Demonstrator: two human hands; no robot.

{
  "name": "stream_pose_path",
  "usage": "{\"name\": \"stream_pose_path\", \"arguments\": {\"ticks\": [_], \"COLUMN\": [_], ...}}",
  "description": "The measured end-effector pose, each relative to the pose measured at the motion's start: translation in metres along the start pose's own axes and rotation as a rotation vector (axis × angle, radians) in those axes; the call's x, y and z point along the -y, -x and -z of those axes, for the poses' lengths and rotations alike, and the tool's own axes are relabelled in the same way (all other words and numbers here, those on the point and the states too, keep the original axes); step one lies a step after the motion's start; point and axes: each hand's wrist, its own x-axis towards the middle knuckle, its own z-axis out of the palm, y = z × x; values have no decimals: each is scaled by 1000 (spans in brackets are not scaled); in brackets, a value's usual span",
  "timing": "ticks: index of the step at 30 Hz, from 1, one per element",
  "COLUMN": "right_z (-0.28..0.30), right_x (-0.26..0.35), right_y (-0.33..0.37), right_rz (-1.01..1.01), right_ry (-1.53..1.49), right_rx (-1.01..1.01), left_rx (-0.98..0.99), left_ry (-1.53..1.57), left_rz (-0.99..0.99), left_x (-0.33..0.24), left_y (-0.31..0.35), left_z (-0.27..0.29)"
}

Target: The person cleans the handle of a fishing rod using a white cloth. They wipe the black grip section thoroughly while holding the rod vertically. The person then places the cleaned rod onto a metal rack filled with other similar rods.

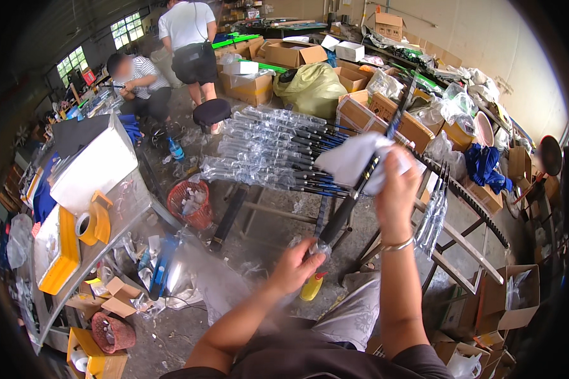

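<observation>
A fishing rod (339, 221) with a thick black handle slants up and away to the right in front of me. My left hand (295, 266) is closed round its lower end, where crumpled clear plastic shows. Higher up, my right hand (397, 189) presses a white cloth (348, 162) against the rod; both are slightly blurred. Just beyond lies a stack of plastic-wrapped rods (253, 148) on a metal stand, dark tips toward the right. Several more wrapped rods (432, 218) lean on the frame beside my right forearm.
A notched rail (480, 218) runs along the right of the metal frame (452, 243). A red basket (190, 203) and a yellow bottle (312, 287) stand on the floor. At left is a table with a tape roll (87, 226). Two people (189, 44) (142, 82) are farther back, near cardboard boxes (294, 54).
</observation>
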Motion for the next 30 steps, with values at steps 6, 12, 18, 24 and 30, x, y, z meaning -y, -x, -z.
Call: {"name": "stream_pose_path", "arguments": {"ticks": [6, 12, 18, 24, 30], "right_z": [2, -12, -4, -8, -22], "right_x": [3, -31, 12, -27, -6], "right_y": [-25, 37, -23, 19, 16], "right_rz": [-10, 41, 61, -18, -15], "right_ry": [-450, -13, -56, -149, 225], "right_rx": [150, 182, 60, 276, 144], "left_rx": [270, 45, -85, 105, -166], "left_ry": [528, 343, -208, 504, -12], "left_rz": [146, 84, -148, 131, -39], "left_x": [8, -13, 15, -7, -13], "left_y": [0, -14, 1, -12, -12], "left_z": [4, 4, -3, 3, 0]}}
